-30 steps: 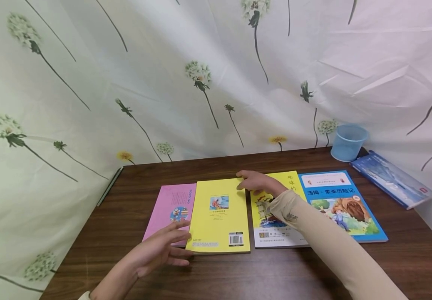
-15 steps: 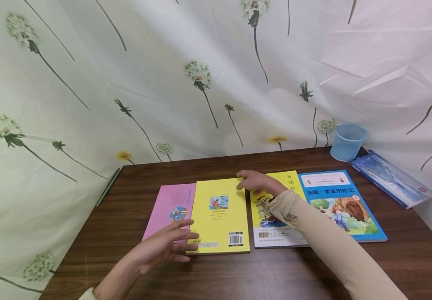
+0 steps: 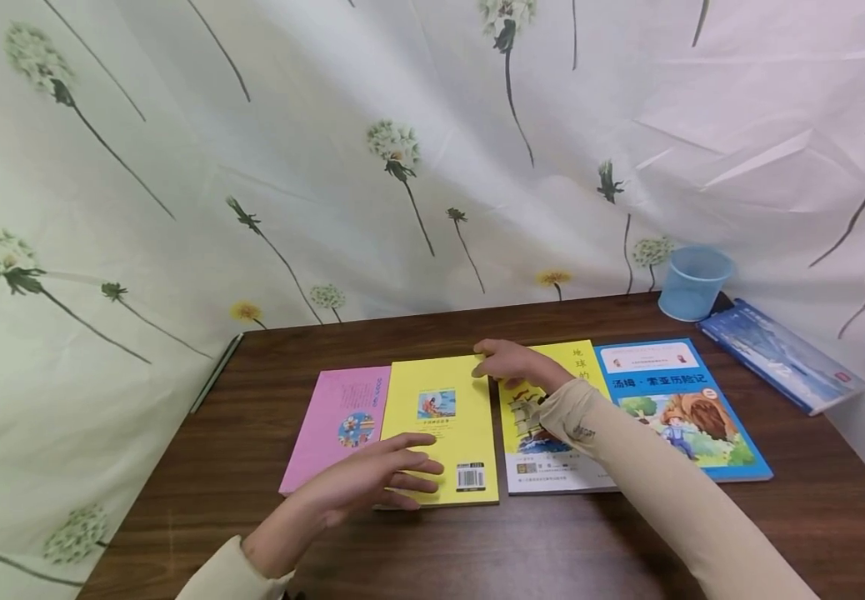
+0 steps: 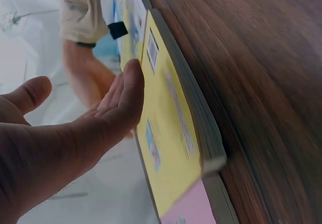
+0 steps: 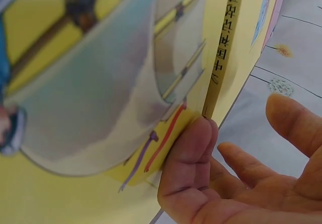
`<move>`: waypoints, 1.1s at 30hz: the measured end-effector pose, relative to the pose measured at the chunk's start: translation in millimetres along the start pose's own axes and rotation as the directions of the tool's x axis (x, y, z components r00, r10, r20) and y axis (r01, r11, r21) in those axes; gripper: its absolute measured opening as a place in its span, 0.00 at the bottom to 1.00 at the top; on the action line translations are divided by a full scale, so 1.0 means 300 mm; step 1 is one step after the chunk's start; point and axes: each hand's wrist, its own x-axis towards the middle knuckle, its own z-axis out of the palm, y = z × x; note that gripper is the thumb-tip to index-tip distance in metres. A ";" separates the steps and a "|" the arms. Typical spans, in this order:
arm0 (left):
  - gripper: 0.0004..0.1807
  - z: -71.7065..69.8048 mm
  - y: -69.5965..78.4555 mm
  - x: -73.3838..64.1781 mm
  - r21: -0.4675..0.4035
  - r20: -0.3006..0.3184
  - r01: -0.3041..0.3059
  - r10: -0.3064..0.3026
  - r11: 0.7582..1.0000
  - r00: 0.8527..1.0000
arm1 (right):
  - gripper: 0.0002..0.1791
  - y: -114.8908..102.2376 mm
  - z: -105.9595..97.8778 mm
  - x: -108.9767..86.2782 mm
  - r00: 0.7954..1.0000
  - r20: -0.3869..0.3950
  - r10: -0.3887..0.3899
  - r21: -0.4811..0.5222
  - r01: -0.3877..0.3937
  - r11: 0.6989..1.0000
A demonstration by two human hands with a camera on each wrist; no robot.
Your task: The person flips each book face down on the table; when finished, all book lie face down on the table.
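Across our tabletop [image 3: 522,550], left hand [image 3: 376,479] loosely spread over the yellow book [image 3: 470,429], right hand [image 3: 517,365], fingers relaxed, at the ship book [image 3: 533,429].

Both sleeves long, matching cream cloth, mostly plain. Right sleeve [image 3: 657,479] fits fairly close along the forearm and ends in right cuff [image 3: 569,408]: gathered, soft folds. Small dark lettering [image 3: 584,432] on right cuff, too small to read. Per left wrist view: dark strap [image 4: 86,45] at right cuff's edge, small squarish black block [image 4: 118,30] sticking out beside it. Left sleeve [image 3: 230,575] well apart from right cuff, only its end visible. Right hand [image 3: 511,364] just beyond right cuff: bare, finger joints creased. Left hand [image 3: 368,482] also bare.
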 end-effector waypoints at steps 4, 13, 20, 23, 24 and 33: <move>0.37 0.043 0.022 0.047 0.001 0.019 0.006 -0.006 1.000 1.000 | 0.36 0.006 0.002 -0.001 1.000 -0.013 -0.008 -0.006 0.008 1.000; 0.36 0.133 0.056 0.121 -0.088 0.100 0.037 -0.029 0.995 0.995 | 0.33 0.011 -0.023 -0.016 1.000 0.005 -0.003 0.084 0.003 0.996; 0.35 0.183 0.049 0.156 -0.111 0.102 0.032 -0.021 0.993 0.995 | 0.34 0.040 -0.083 -0.052 1.000 -0.006 -0.030 0.031 0.030 0.999; 0.36 0.198 0.044 0.166 -0.134 0.111 0.029 -0.014 0.991 0.994 | 0.34 0.065 -0.113 -0.073 1.000 -0.021 -0.020 -0.006 0.020 1.000; 0.36 0.202 0.043 0.170 -0.139 0.112 0.029 -0.013 0.990 0.994 | 0.35 0.074 -0.123 -0.081 1.000 -0.024 -0.018 -0.016 0.017 1.000; 0.36 0.251 0.037 0.189 -0.180 0.078 0.050 -0.037 0.982 0.996 | 0.36 0.170 -0.221 -0.129 0.996 -0.070 0.047 -0.074 -0.052 0.996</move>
